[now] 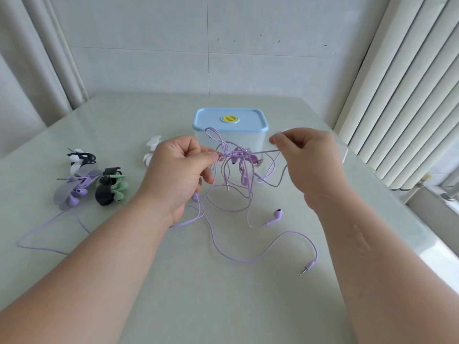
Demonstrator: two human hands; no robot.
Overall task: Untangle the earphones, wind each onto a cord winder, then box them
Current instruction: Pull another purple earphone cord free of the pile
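Note:
A tangle of purple earphone cords [237, 160] hangs above the table between my hands. My left hand [177, 170] pinches the knot at its left side. My right hand [306, 155] pinches one strand and holds it taut to the right. Loose cord trails down onto the table, with one earbud [276, 214] and a jack plug [308, 267] lying in front. Behind the tangle stands a clear box with a blue lid [230, 121], closed.
At the left lie three wound earphone sets on winders: white on black [80, 158], purple on grey [73, 192], green on black [111, 186]. A white winder [151, 151] lies behind my left hand. Curtains hang at both sides.

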